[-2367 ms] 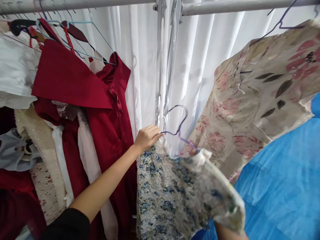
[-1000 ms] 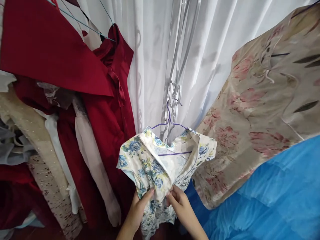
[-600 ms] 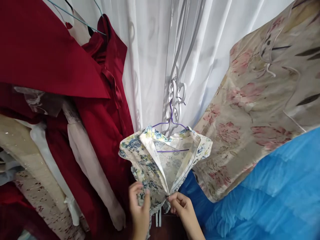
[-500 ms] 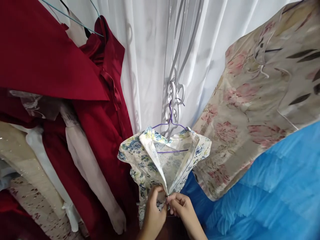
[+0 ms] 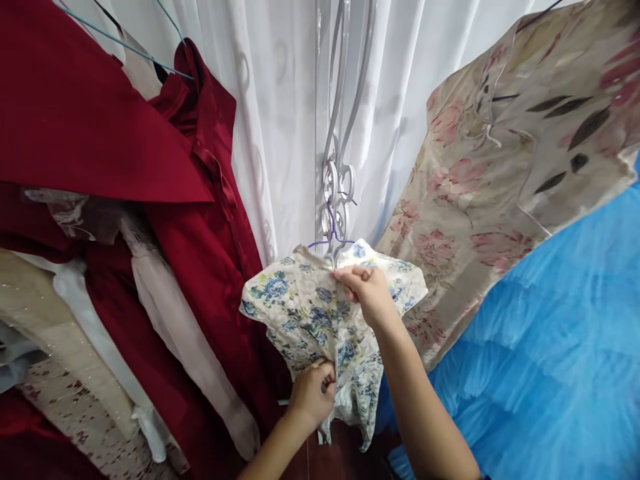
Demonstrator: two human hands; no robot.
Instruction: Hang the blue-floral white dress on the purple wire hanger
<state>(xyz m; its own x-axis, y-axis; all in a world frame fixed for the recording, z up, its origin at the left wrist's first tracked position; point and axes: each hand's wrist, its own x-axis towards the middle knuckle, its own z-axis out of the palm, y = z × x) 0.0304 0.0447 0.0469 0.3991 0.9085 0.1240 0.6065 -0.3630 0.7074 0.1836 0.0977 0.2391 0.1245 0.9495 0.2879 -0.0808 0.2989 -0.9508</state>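
A small white dress with blue and yellow flowers hangs on a purple wire hanger, which is hooked on a white ornate metal scroll. My right hand pinches the dress at the top of its back, just under the hanger hook. My left hand grips the fabric lower down near the waist. The back opening of the dress is closed.
Dark red satin garments hang close on the left, with white and cream pieces below them. A beige dress with pink flowers and a blue ruffled fabric press in on the right. White curtains hang behind.
The dress went from being lifted to hanging on the scroll. Its back opening, spread before, is now closed. My right hand rose from the waist to the neckline; my left stays low.
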